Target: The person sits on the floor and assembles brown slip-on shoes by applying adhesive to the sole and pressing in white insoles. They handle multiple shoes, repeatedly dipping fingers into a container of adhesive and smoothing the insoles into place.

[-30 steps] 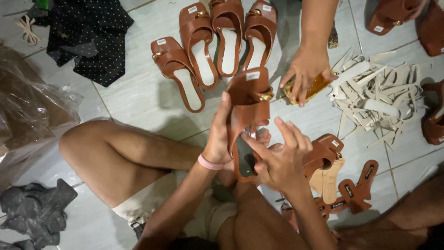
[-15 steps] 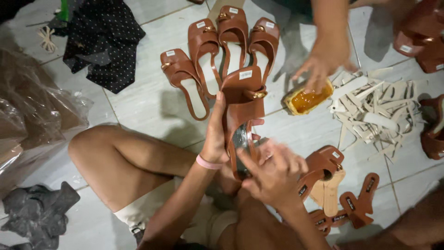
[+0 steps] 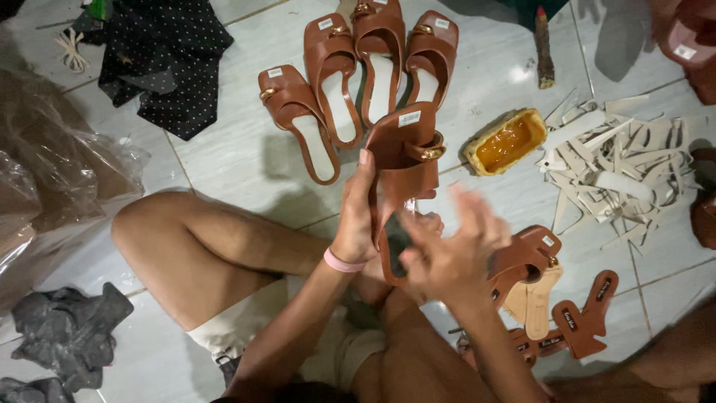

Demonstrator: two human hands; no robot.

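My left hand (image 3: 356, 216) grips a brown open-toe sandal (image 3: 406, 160) by its side and holds it up over my lap, toe pointing away. A gold buckle sits on its strap. My right hand (image 3: 447, 250) hovers at the sandal's heel end with the fingers spread and blurred; whether it touches the shoe I cannot tell. A pink band circles my left wrist. My bare knee sticks out to the left.
Several matching brown sandals (image 3: 358, 67) lie on the white tiled floor (image 3: 224, 160) ahead. A yellow tub of amber glue (image 3: 506, 142) sits right of them, beside a heap of pale strips (image 3: 619, 160). Loose insoles (image 3: 578, 325), plastic bags (image 3: 52, 172), dotted dark cloth (image 3: 160, 60).
Another person's hand that reached for the yellow tub has left the view. My right hand has opened and moved at the sandal's heel. The sandal stays in my left hand.
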